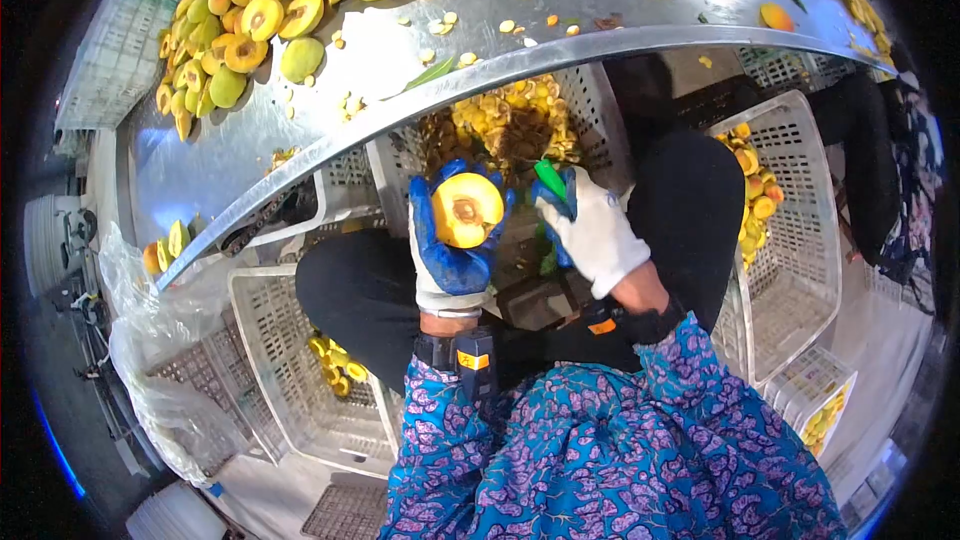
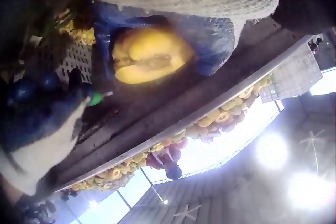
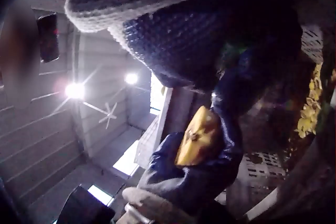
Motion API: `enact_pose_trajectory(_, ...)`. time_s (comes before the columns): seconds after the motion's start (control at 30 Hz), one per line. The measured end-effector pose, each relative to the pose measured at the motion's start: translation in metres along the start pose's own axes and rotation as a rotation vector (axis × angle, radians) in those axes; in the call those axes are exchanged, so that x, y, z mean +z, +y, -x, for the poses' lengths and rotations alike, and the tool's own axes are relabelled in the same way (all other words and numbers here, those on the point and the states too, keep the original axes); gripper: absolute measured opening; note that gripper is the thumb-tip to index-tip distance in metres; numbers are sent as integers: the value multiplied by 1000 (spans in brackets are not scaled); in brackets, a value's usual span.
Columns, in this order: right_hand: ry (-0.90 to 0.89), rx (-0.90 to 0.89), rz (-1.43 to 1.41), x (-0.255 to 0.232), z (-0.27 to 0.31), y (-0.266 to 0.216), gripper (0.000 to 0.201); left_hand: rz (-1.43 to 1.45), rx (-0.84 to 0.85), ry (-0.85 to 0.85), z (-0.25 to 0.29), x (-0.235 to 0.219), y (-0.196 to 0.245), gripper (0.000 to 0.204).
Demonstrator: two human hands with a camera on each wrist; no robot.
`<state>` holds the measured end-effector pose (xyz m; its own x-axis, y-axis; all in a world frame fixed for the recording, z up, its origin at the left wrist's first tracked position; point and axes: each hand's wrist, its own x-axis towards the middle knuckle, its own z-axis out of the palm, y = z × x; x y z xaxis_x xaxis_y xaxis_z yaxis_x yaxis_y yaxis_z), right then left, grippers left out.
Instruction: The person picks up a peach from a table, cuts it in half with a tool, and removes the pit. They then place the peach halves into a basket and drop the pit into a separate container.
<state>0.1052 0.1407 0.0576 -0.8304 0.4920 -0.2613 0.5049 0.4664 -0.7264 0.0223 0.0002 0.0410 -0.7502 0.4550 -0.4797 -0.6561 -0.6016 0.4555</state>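
In the head view a halved yellow peach [image 1: 467,210] lies cut face up in my left hand [image 1: 450,260], which wears a white glove with a blue coated palm. Blue fingers curl round its edge, and its centre is brown. My right hand [image 1: 592,230], gloved alike, grips a small tool by its green handle [image 1: 549,180] just right of the peach. A short pale tip [image 2: 107,94] shows beyond the green in the left wrist view. Tool and peach are apart. From the right wrist, the peach half [image 3: 199,136] appears edge-on in the left hand, while the right hand's fingers are dark.
A metal table [image 1: 400,60] curves ahead, piled with halved peaches [image 1: 262,15] at left and scattered with pale bits. Below the hands stands a crate [image 1: 598,110] holding yellow scraps [image 1: 515,120]. Crates with peach halves flank both knees, left [image 1: 300,410] and right [image 1: 800,270]. Clear plastic [image 1: 160,340] hangs at left.
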Motion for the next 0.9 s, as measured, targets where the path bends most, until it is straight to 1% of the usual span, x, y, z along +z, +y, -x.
enact_pose_trajectory(0.03,45,-118,-19,-1,6,-5,35,-21,1,-2,0,0,-1,48)
enact_pose_trajectory(0.07,-48,-104,-30,-8,14,-17,34,-47,10,-38,-1,-2,-2,48)
enact_pose_trajectory(0.13,-223,-135,-7,-8,24,-25,32,-98,29,-119,-5,-5,-4,48)
enact_pose_trajectory(0.17,-236,-184,10,-2,27,-24,32,-87,13,-111,-4,-3,-4,48)
enact_pose_trajectory(0.23,-237,-186,51,7,29,-22,34,-64,-16,-90,0,1,-2,48)
enact_pose_trajectory(0.33,-259,-187,37,11,30,-22,35,-72,-16,-108,2,0,-2,49)
enact_pose_trajectory(0.43,-252,-211,28,15,30,-21,36,-89,-6,-59,1,-3,-4,50)
enact_pose_trajectory(0.5,-247,-212,31,18,31,-20,36,-116,2,-58,1,-3,-5,50)
enact_pose_trajectory(0.57,-253,-200,31,21,31,-21,36,-177,25,-49,0,-6,-5,49)
enact_pose_trajectory(0.67,-266,-229,-12,36,34,-14,35,-291,74,-15,-3,-19,-8,46)
enact_pose_trajectory(0.7,-244,-196,6,33,38,-21,34,-313,86,7,-5,-22,-10,44)
enact_pose_trajectory(0.73,-267,-170,15,34,38,-21,34,-335,96,28,-5,-25,-11,43)
enact_pose_trajectory(0.8,-318,-115,30,36,41,-21,33,-611,257,9,0,-25,-10,37)
enact_pose_trajectory(0.87,-401,-133,-44,32,39,-19,31,-878,424,-15,1,-26,-12,35)
enact_pose_trajectory(0.9,-444,-140,-81,29,38,-17,30,-604,206,48,-1,-29,-11,31)
